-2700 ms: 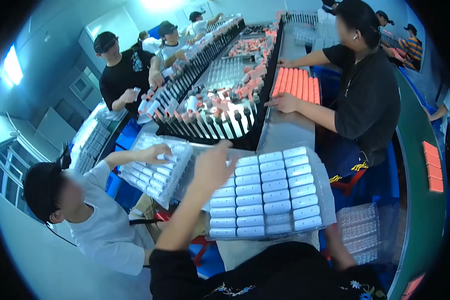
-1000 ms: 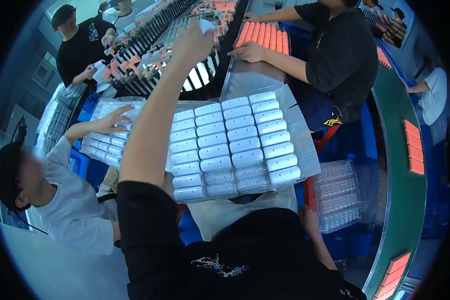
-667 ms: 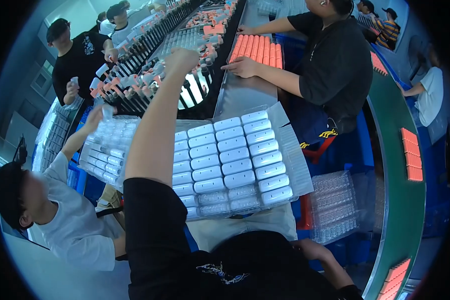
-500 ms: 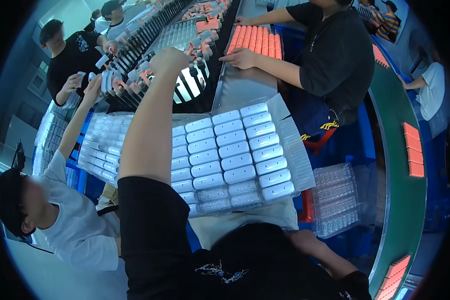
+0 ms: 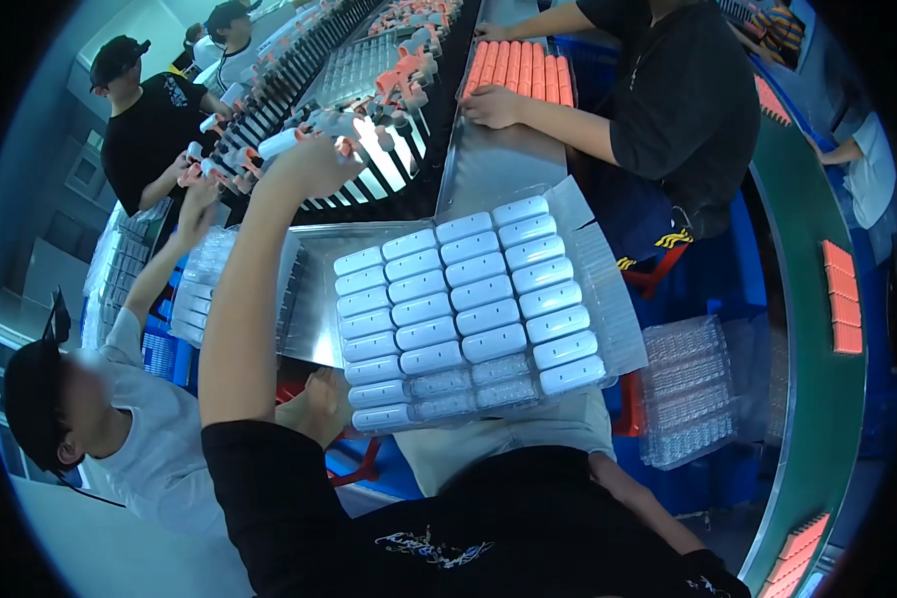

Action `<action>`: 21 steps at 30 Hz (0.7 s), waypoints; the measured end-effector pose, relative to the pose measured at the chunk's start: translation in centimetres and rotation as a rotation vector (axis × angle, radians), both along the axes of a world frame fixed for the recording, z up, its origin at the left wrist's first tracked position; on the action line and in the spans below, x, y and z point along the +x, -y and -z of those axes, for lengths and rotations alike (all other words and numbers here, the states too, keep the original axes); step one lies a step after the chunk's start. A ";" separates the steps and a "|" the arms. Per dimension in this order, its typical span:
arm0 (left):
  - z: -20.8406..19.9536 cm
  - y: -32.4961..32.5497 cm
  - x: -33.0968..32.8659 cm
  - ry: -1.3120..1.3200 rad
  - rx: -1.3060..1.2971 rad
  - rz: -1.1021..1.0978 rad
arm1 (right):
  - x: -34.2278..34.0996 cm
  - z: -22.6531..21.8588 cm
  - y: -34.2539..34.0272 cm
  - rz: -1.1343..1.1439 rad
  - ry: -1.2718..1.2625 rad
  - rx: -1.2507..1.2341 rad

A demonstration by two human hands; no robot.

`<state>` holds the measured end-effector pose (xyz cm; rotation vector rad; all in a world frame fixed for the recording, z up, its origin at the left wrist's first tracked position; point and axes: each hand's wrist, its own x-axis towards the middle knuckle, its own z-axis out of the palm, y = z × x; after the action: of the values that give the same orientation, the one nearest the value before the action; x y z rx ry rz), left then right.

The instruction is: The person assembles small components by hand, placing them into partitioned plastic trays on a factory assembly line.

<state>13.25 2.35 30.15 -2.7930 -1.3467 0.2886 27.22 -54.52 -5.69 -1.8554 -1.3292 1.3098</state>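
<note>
My left arm reaches forward to a rack of dark upright pegs, which bear grey, white and coral pieces point(image 5: 401, 85). My left hand point(image 5: 314, 167) is closed there, with its back toward me and its fingertips hidden. A white rounded piece point(image 5: 281, 143) lies against its left side; whether the fingers grip it, I cannot tell. My right forearm point(image 5: 653, 503) runs in beside my body, and the hand itself is hidden. In front of me a clear plastic tray point(image 5: 608, 299) carries rows of white rounded cases point(image 5: 483, 280); two near pockets point(image 5: 473, 377) show bare plastic.
At the far right a co-worker in black handles a tray of coral tubes point(image 5: 518, 70). Another person point(image 5: 149, 448) reaches toward the rack on my left. Stacked clear trays point(image 5: 686, 394) stand to my right, beside a green conveyor point(image 5: 807, 379) with coral blocks.
My left hand has moved back and left along the rack, its arm swinging off the tray's left side. The tray's left columns now show. The left neighbour's hand has lowered slightly.
</note>
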 end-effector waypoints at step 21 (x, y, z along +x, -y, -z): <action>2.4 -5.8 8.7 0.528 0.560 0.065 | -0.7 17.1 -1.0 -0.050 0.097 -0.462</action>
<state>21.95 8.16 27.77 -2.4853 -1.1528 -0.7569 26.48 -53.50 -22.78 -2.2241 -1.1961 1.6821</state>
